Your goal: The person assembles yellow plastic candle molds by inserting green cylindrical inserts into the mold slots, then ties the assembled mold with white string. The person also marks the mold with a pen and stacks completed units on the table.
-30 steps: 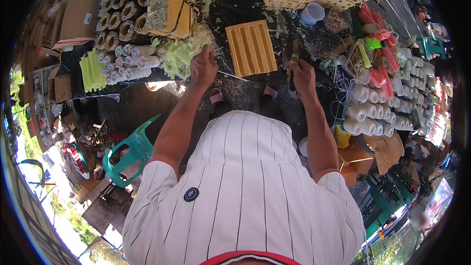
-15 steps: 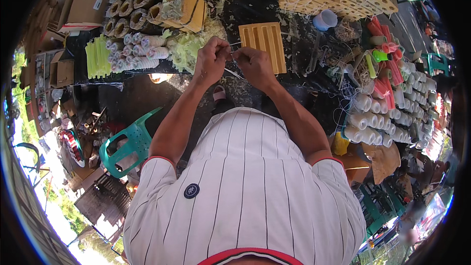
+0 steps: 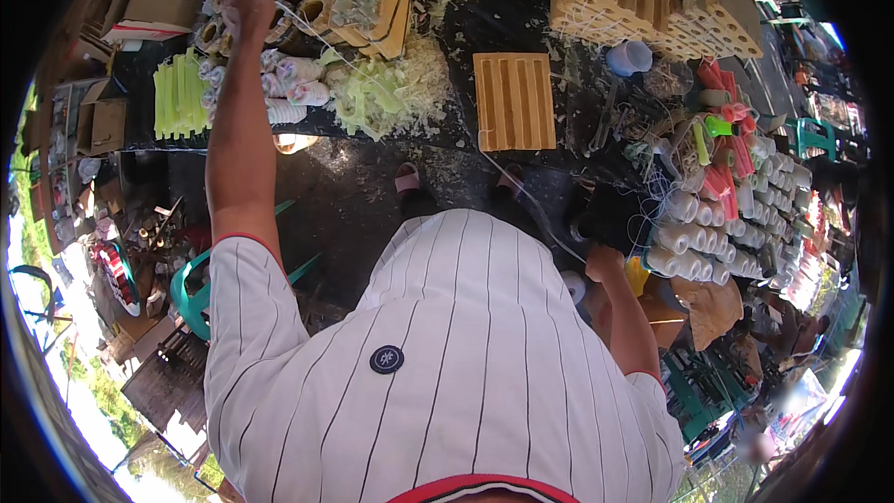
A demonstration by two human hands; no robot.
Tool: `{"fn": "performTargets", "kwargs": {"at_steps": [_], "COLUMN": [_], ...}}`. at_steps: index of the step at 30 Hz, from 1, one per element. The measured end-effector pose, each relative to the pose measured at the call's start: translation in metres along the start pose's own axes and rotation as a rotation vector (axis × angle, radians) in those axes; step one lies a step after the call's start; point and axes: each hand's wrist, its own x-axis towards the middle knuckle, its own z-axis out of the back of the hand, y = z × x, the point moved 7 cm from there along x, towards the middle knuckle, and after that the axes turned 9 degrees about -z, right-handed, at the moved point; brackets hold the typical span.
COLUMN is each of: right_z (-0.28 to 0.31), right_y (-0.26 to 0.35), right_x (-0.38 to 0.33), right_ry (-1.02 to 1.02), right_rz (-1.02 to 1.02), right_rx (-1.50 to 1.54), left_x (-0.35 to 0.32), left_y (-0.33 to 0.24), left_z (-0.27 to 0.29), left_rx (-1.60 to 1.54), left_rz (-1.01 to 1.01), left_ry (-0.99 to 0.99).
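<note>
My left hand (image 3: 247, 5) reaches to the far left over the hollow tubes, its fingers closed on a white string (image 3: 315, 30). From there the string runs down past a heap of pale green shreds (image 3: 400, 88). A white length also runs from the near edge of the grooved wooden block (image 3: 515, 101) to my right hand (image 3: 605, 264). That hand is closed on it, low at my right side. Between the two visible lengths I cannot clearly trace the string. Lying flat on the black table, the yellowish block is touched by neither hand.
Stacked wooden blocks (image 3: 610, 0) stand at the back right, near a pale blue cup (image 3: 629, 58). Many white rolls (image 3: 684, 233) crowd the right side. Light green strips (image 3: 179, 93) and wrapped rolls lie left. A green plastic chair (image 3: 191, 293) is beside my left arm.
My hands have parted from close together by the grooved block. The left went far left and forward, the right back to my right side, with white string now drawn out from each.
</note>
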Motion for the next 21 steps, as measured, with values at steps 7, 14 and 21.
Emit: {"fn": "performTargets", "kwargs": {"at_steps": [7,14,21], "right_z": [0.184,0.275,0.259], "right_y": [0.034,-0.118,0.017], "right_x": [-0.135,-0.162,-0.038], "right_ry": [-0.093,-0.868,-0.312], "right_rz": [0.416,0.456,1.209], "right_rx": [0.968,1.692,2.424], "left_x": [-0.093,-0.286,-0.164], "left_y": [-0.263,-0.453,-0.458], "left_z": [0.080,0.127,0.135], "left_rx": [-0.523,-2.089,-2.482], "left_rz": [-0.493,-0.330,-0.195], "left_ry": [0.273,1.428,1.063]}}
